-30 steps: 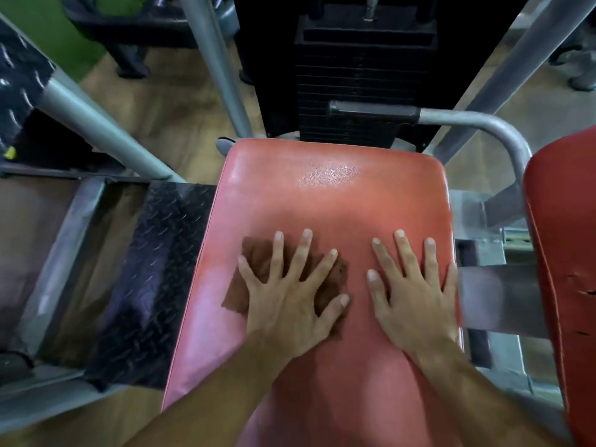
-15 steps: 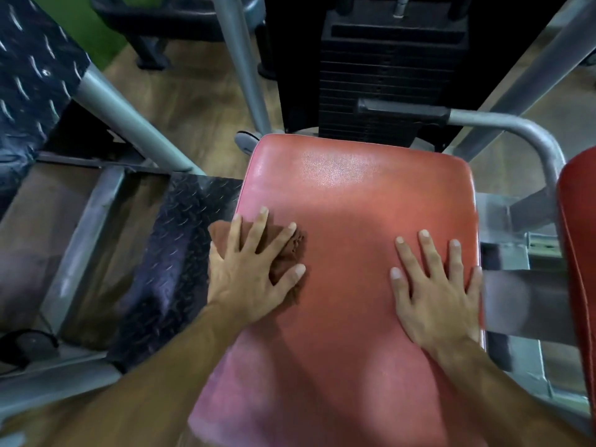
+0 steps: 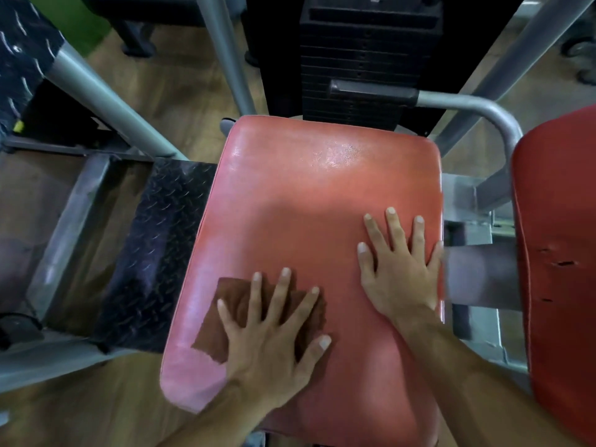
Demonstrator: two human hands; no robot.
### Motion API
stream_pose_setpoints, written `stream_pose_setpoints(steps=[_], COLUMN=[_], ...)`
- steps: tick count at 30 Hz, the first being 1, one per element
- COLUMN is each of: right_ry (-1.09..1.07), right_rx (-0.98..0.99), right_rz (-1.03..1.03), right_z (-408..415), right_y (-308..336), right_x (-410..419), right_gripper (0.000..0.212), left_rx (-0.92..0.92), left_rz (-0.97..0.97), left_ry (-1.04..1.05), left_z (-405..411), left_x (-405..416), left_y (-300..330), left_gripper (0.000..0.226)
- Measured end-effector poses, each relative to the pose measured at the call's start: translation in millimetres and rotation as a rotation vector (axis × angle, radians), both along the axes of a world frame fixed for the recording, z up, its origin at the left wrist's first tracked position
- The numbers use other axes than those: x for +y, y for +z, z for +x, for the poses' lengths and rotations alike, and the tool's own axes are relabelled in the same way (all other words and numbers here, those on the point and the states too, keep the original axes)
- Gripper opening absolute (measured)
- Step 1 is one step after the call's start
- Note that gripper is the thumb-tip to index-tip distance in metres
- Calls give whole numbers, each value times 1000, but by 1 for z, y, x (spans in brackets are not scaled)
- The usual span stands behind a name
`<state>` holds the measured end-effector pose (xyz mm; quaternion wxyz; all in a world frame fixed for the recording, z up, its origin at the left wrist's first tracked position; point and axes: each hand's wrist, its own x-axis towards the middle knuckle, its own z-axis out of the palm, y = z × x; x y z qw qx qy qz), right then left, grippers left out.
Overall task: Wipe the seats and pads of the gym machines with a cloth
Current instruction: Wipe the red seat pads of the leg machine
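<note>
One cloth (image 3: 225, 321) is pressed flat on one seat (image 3: 322, 195) by the splayed left hand (image 3: 271, 346); at 2 o'clock, the right hand (image 3: 400, 272) is spread flat, nothing held.

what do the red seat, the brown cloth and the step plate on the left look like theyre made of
Red seat: probably vinyl or faux leather, its fine grain catching a glossy highlight.
Brown cloth: soft, matte fabric, maybe microfibre, with a ragged edge.
Step plate: dark metal tread plate, given its raised diamond pattern.
</note>
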<state>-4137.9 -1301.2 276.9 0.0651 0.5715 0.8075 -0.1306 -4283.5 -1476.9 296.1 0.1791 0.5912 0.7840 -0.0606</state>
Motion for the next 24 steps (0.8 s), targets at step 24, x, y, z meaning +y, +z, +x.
stream_pose_setpoints(steps=[24], right_ry=[109], right_rx=[-50], right_rz=[-24], right_z=[-22], right_y=[8], right_x=[-107], right_gripper=[53], left_rx=[-294], left_rz=[352], left_ry=[-97], left_z=[-90], left_x=[29], left_y=[-22], left_gripper=[53])
